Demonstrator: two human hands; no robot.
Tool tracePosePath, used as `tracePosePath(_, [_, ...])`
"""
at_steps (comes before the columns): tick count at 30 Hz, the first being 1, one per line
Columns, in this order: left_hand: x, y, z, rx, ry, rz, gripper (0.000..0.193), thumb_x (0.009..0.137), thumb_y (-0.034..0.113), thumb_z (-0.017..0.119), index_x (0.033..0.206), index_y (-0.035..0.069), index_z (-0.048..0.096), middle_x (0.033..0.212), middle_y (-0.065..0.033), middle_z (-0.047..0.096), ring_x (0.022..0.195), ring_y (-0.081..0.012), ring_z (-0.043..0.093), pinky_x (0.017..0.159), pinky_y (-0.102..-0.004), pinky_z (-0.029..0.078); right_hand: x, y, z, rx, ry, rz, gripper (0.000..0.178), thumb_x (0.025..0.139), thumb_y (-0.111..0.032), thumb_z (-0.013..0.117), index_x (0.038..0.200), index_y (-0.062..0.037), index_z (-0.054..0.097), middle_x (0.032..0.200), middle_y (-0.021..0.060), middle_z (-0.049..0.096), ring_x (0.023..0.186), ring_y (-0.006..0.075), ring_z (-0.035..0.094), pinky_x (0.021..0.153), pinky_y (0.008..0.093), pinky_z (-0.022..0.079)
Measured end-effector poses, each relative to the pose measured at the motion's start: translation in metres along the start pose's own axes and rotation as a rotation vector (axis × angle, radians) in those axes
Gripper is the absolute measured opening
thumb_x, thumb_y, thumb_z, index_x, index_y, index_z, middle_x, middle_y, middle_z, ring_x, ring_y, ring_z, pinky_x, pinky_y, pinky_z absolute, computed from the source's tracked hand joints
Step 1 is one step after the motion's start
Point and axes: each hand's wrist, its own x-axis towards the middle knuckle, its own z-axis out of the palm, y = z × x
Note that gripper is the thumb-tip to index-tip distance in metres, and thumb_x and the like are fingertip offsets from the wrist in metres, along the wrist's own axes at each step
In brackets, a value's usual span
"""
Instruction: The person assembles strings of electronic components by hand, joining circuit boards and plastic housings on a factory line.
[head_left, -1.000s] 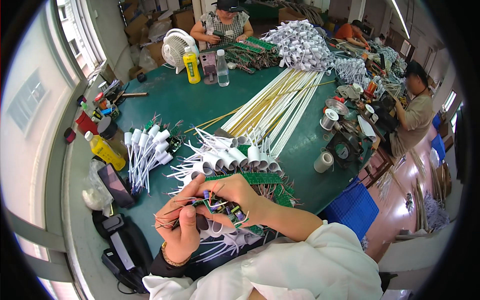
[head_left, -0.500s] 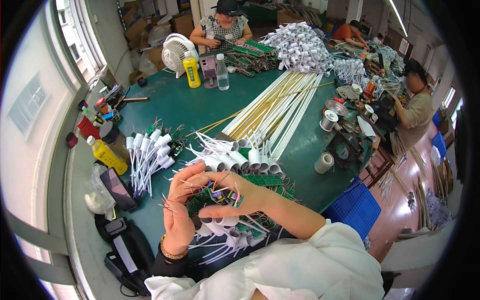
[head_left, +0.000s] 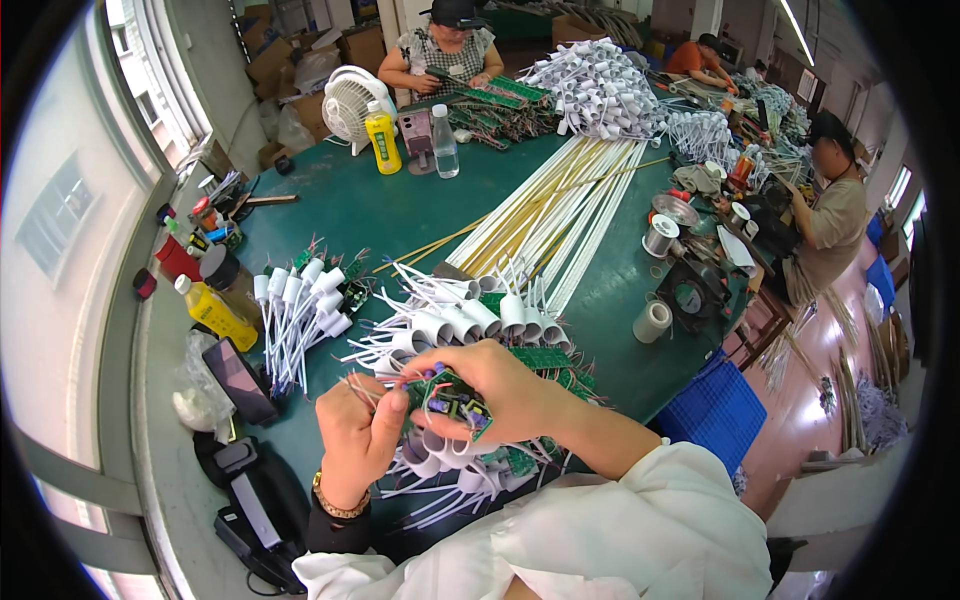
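Where green table point(head_left: 400, 215) fills workshop | both hands point(head_left: 420, 415) pinching circuit board point(head_left: 450, 400)

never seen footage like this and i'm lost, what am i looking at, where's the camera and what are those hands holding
The camera sits on a person's head and looks down through a very wide lens, so straight edges bend and the corners go black. No machine is involved: the two bare hands at the bottom are the wearer's own. The right hand grips a small green circuit board with parts on it, and the left hand pinches the thin wires beside it. They work over a green table. On it lie white caps with wires, long white and yellow strips, a yellow bottle, a small fan and rolls of tape. Other people sit at the table's far side and right side.
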Motion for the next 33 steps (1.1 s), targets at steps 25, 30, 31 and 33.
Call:
tracePosePath(25, [0.010,-0.016,0.008,0.622,0.372,0.155,0.037,0.088,0.039,0.054,0.076,0.004,0.050,0.088,-0.0106,0.053,0.093,-0.0328,0.049,0.086,-0.0433,0.033,0.005,0.019,0.014,0.537,-0.170,0.144,0.039,0.070,-0.006,0.072,0.103,-0.0046,0.050,0.095,0.0014,0.055,0.089,0.0080,0.051,0.077,0.0237,0.042])
tracePosePath(30, [0.002,-0.017,0.020,-0.568,0.371,-0.204,0.039,0.101,0.034,0.028,0.089,0.004,0.049,0.097,-0.0132,0.054,0.091,-0.0217,0.052,0.086,-0.0380,0.041,0.001,0.000,0.027,0.547,0.021,0.132,0.040,0.071,0.000,0.068,0.101,-0.0061,0.043,0.098,0.0055,0.054,0.090,0.0078,0.054,0.075,0.0219,0.045])
tracePosePath(31, [0.001,-0.016,0.019,-0.826,0.343,-0.273,0.039,0.101,0.036,0.027,0.093,0.004,0.048,0.098,-0.0135,0.055,0.092,-0.0209,0.053,0.088,-0.0378,0.040,0.001,0.000,0.030,0.575,0.082,0.111,0.040,0.071,0.001,0.068,0.101,-0.0062,0.043,0.097,0.0058,0.055,0.090,0.0084,0.054,0.075,0.0226,0.046])
tracePosePath(33, [0.002,-0.005,0.020,-1.077,0.322,-0.352,0.042,0.100,0.040,0.028,0.104,0.002,0.044,0.105,-0.0153,0.055,0.097,-0.0222,0.054,0.091,-0.0372,0.040,0.001,-0.001,0.030,0.681,0.180,0.094,0.040,0.071,0.004,0.067,0.102,-0.0062,0.043,0.095,0.0071,0.056,0.087,0.0113,0.056,0.074,0.0253,0.048])
